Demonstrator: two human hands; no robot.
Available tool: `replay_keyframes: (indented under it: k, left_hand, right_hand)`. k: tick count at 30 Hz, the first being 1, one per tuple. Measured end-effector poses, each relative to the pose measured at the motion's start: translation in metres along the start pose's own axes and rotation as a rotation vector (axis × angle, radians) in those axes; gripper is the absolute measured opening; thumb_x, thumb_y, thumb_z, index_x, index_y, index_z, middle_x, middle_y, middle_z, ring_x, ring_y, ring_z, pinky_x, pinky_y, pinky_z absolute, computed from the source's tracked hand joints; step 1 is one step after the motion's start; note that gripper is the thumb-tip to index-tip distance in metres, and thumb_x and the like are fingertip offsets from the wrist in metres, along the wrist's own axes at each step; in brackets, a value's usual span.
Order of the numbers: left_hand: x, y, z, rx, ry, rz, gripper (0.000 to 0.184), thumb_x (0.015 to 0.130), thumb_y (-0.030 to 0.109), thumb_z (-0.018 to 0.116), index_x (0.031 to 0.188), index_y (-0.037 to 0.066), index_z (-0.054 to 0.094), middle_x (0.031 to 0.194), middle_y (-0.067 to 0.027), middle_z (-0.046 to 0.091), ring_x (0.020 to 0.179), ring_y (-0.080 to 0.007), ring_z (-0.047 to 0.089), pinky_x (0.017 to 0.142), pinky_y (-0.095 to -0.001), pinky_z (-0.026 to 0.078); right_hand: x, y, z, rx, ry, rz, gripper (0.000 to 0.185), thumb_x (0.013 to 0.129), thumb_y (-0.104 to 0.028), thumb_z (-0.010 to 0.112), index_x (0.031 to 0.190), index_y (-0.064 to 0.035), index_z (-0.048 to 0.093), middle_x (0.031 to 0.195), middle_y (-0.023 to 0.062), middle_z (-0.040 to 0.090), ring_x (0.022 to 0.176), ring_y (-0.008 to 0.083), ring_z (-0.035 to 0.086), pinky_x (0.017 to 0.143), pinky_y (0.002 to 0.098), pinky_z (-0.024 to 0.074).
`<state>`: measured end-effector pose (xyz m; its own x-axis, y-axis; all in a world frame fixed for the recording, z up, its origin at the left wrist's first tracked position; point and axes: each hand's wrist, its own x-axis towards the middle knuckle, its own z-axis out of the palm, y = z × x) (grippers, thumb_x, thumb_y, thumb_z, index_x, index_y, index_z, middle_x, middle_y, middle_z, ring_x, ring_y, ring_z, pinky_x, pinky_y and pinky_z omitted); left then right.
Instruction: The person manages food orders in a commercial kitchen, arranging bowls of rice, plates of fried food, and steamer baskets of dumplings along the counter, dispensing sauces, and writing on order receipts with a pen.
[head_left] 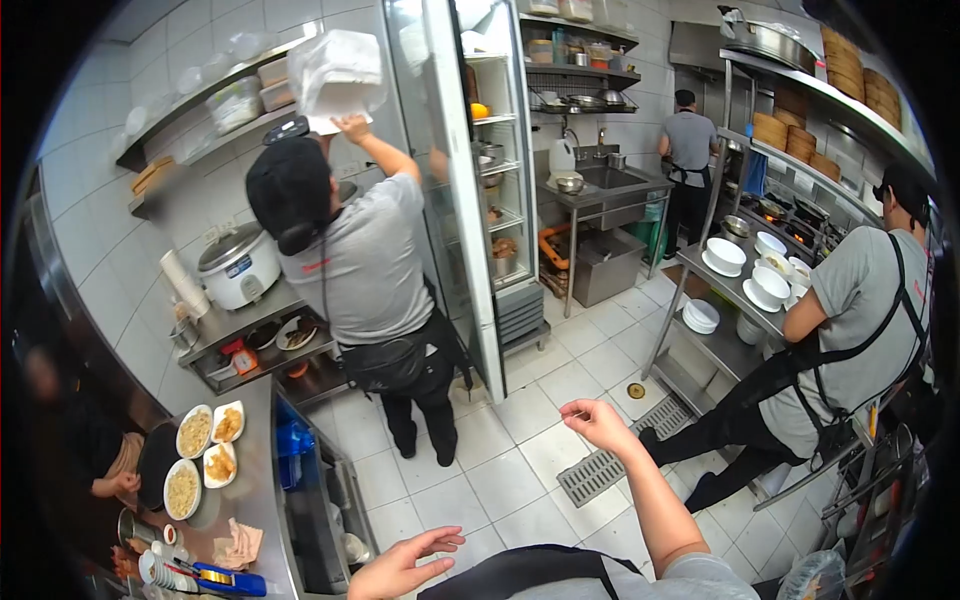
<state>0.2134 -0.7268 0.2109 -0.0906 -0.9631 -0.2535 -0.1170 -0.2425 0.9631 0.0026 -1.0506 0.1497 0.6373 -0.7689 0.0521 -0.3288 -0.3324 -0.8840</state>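
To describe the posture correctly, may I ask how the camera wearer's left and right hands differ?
The left hand is near the picture's bottom edge; the right hand is higher, extended farther forward. The left hand points rightward in the picture, the right hand leftward. Both appear empty.

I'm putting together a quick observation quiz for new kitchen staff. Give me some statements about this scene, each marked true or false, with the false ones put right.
1. The wearer's left hand and right hand hold nothing that shows. True.
2. The wearer's left hand rests on the counter with the filled dishes. False: it is in the air, apart from that counter.
3. White dishes of food stand on the counter. True.
4. The co-worker near the rice cooker has both arms down. False: that person's raised hand is at a white bundle.
5. Bamboo steamers stand on the floor. False: the steamers are high up at the right.
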Motion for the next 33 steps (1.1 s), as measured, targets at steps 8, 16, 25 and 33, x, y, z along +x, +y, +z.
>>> replay_keyframes:
  k: [8, 16, 25, 33]
  left_hand:
    - [0.101, 0.025, -0.027, 0.012, 0.036, -0.075, 0.046, 0.091, 0.006, 0.051, 0.133, 0.001, 0.034, 0.122, -0.0116, 0.051, 0.112, -0.0179, 0.050, 0.092, -0.0280, 0.041]
    - [0.243, 0.062, -0.085, 0.052, 0.293, 0.035, 0.053, 0.088, 0.008, 0.057, 0.134, 0.003, 0.032, 0.129, -0.0099, 0.044, 0.113, -0.0194, 0.049, 0.090, -0.0298, 0.040]
    - [0.451, 0.189, -0.147, 0.914, 1.154, 0.760, 0.084, 0.072, 0.015, 0.069, 0.140, 0.004, 0.019, 0.147, -0.0155, 0.010, 0.137, -0.0295, 0.011, 0.108, -0.0450, 0.010]
    - [0.562, 0.205, -0.192, 1.040, 1.788, 0.788, 0.070, 0.081, 0.001, 0.057, 0.139, 0.001, 0.019, 0.147, -0.0202, 0.006, 0.137, -0.0333, 0.009, 0.109, -0.0431, 0.010]
  right_hand:
    - [0.083, 0.027, -0.016, 0.019, -0.171, -0.249, 0.025, 0.080, -0.015, 0.062, 0.101, -0.0015, 0.063, 0.097, 0.0126, 0.064, 0.085, 0.0216, 0.063, 0.076, 0.0311, 0.0499]
    - [0.226, 0.016, -0.048, -0.132, -0.355, -0.365, 0.027, 0.081, -0.017, 0.060, 0.105, -0.0040, 0.061, 0.098, 0.0120, 0.060, 0.086, 0.0225, 0.061, 0.075, 0.0338, 0.0490]
    - [0.335, 0.072, -0.144, -0.018, -0.211, -0.313, 0.026, 0.079, -0.015, 0.062, 0.101, -0.0008, 0.061, 0.099, 0.0148, 0.061, 0.087, 0.0252, 0.062, 0.077, 0.0345, 0.0490]
    - [0.479, 0.112, -0.206, -0.087, -0.423, -0.312, 0.029, 0.080, -0.017, 0.062, 0.104, -0.0016, 0.061, 0.101, 0.0148, 0.062, 0.089, 0.0256, 0.062, 0.079, 0.0349, 0.0486]
